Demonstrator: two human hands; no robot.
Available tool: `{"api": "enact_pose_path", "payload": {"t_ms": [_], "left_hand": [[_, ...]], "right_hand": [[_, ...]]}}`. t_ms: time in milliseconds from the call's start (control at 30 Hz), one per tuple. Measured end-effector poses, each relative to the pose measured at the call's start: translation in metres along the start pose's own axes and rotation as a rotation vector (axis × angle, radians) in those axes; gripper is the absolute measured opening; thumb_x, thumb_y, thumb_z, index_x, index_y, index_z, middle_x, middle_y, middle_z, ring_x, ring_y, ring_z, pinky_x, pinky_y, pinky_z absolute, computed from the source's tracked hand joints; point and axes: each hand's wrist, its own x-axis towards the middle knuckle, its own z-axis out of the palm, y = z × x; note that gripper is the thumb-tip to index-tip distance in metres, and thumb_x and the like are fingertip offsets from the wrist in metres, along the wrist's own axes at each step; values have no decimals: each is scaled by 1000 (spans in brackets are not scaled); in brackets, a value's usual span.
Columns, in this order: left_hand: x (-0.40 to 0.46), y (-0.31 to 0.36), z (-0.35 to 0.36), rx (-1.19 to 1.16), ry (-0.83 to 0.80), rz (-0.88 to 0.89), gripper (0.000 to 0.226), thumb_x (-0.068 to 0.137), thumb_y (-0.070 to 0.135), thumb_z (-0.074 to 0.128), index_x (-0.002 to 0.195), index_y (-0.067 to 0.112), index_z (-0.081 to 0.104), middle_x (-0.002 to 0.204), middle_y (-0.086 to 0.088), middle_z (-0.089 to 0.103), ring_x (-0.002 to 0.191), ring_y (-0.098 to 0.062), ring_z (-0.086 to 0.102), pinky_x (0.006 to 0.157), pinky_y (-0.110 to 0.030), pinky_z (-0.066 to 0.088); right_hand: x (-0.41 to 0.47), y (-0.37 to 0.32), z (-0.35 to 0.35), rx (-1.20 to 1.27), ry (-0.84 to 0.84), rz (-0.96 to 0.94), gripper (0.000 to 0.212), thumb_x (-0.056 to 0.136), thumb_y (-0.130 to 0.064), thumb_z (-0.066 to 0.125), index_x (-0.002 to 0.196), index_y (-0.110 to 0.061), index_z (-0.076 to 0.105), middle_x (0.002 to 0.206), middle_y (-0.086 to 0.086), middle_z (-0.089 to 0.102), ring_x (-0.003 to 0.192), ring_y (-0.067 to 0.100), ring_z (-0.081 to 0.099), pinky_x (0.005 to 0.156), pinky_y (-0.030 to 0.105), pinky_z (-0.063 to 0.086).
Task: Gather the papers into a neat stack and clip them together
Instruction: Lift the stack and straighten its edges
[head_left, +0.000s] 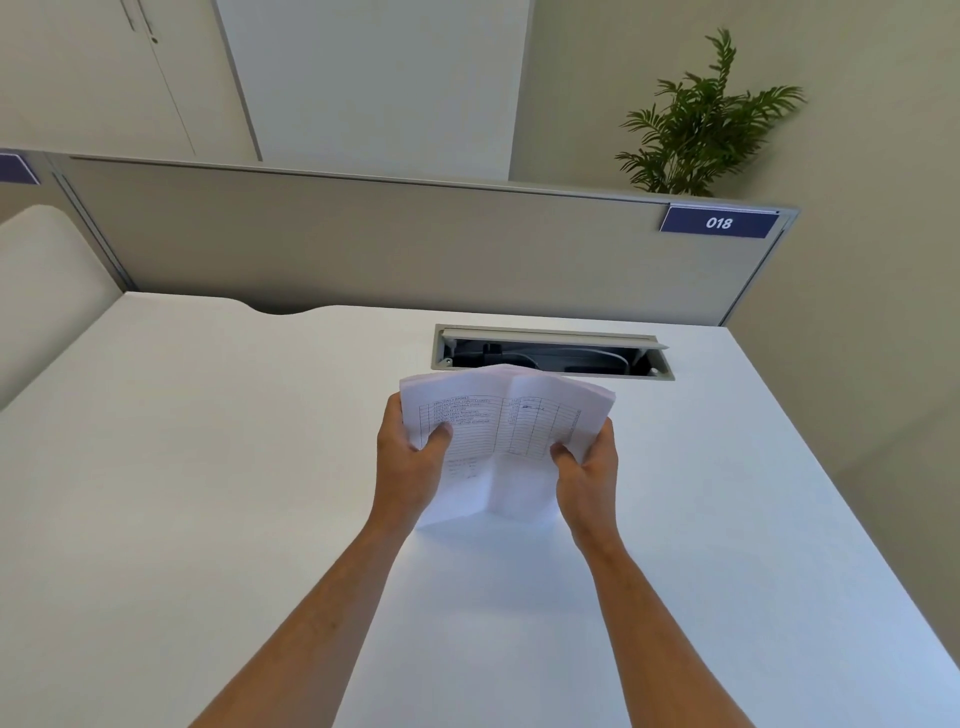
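A bundle of white papers with a printed table on the top sheet stands on its lower edge on the white desk. My left hand grips its left side, thumb on the front. My right hand grips its right side the same way. The sheets bow and crease down the middle. No clip is visible.
An open cable tray is set into the desk just behind the papers. A grey partition with a blue "018" label closes the back edge. A potted plant stands beyond it. The desk's right edge runs diagonally.
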Motion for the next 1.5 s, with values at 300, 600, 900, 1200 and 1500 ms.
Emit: {"api": "enact_pose_path", "payload": {"t_ms": [300, 600, 900, 1200, 1500], "left_hand": [[-8, 3, -5, -58, -19, 1, 43, 80, 5, 66, 108, 32, 50, 101, 10, 61, 90, 2, 59, 68, -9, 50], [-18, -30, -4, 64, -30, -107, 41, 86, 2, 69, 119, 20, 52, 111, 2, 64, 101, -7, 61, 71, -7, 49], [-18, -24, 0, 48, -16, -86, 40, 90, -1, 64, 126, 15, 55, 114, 4, 65, 103, -1, 62, 72, -5, 49], [-9, -13, 4, -215, 46, -171, 48, 85, -10, 65, 108, 32, 61, 104, 16, 70, 99, -5, 65, 77, -19, 53], [-15, -21, 12, -505, 146, -375, 49, 86, -17, 59, 124, 13, 55, 125, -12, 63, 124, -35, 56, 108, -55, 41]], "right_hand": [[-7, 2, -8, 47, 20, 0, 56, 71, -3, 60, 123, -22, 50, 109, -9, 62, 99, -3, 60, 74, 8, 50], [-15, 30, -7, -8, -26, 89, 61, 79, 12, 52, 109, -41, 52, 110, -13, 61, 103, -1, 58, 78, 15, 48], [-4, 38, -31, 81, -77, 221, 51, 81, 6, 61, 114, -33, 56, 97, -2, 73, 89, 10, 68, 71, 19, 52], [-14, 75, -68, 312, -58, 517, 29, 77, -4, 70, 97, -25, 66, 102, 0, 71, 99, 22, 62, 86, 40, 47], [-21, 78, -36, 668, -97, 400, 43, 85, -4, 62, 127, -8, 58, 127, 11, 65, 118, 27, 61, 89, 36, 55]]}}
